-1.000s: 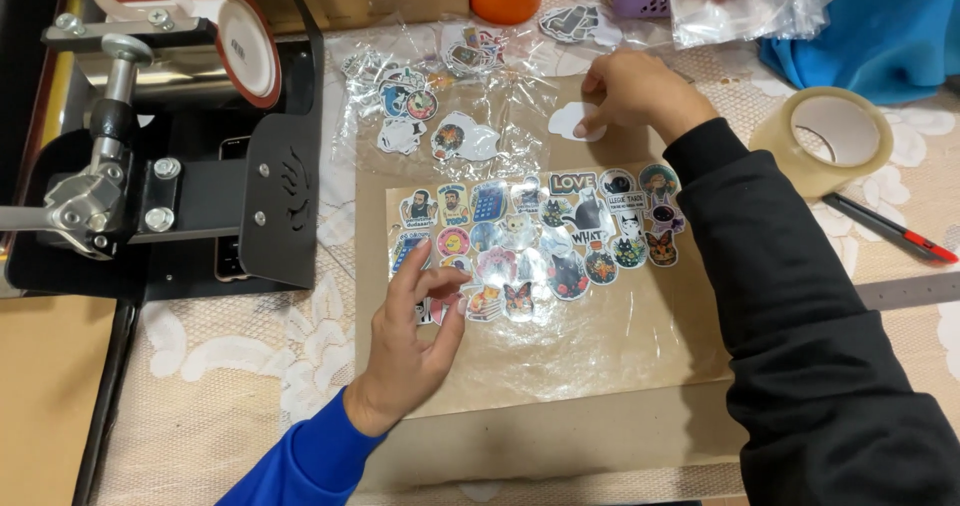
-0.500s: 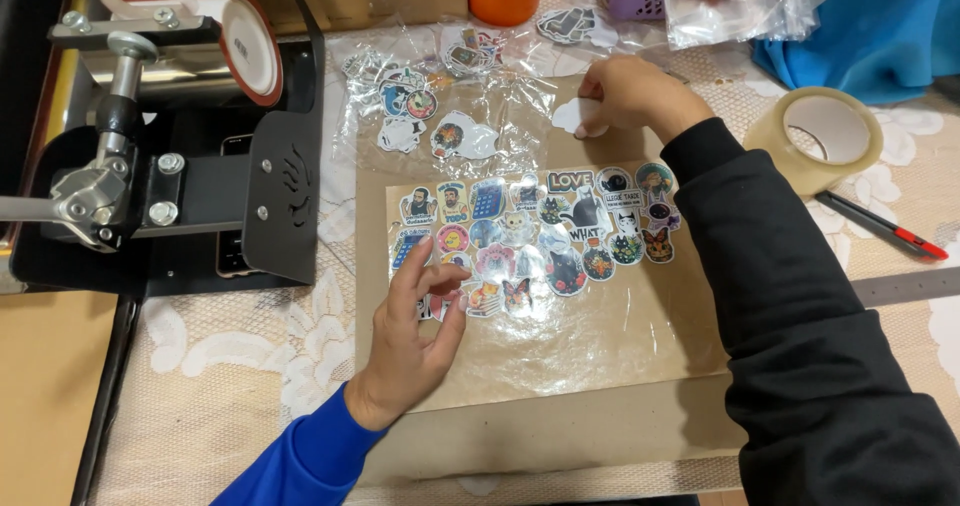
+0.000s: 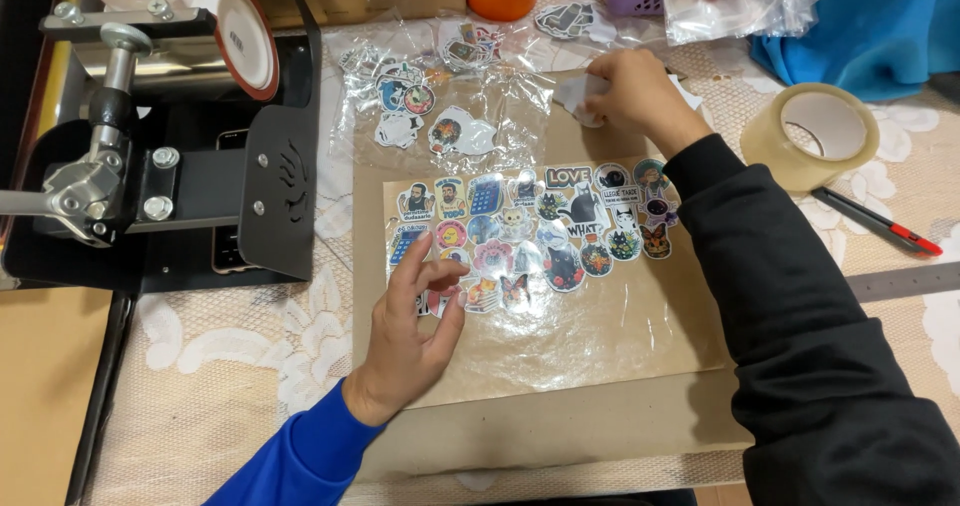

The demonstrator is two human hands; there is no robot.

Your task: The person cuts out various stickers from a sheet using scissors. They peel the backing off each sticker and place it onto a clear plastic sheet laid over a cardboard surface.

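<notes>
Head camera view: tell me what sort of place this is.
Probably a home craft table: a black mug heat press, colourful die-cut stickers laid under clear film on brown cardboard, and a roll of clear packing tape on a lace tablecloth.

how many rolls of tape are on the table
1. The clear tape roll lies flat on the lace tablecloth at the right, beside the black sleeve and just above a red-tipped pen. Others may be hidden under the bags at the top.
</notes>
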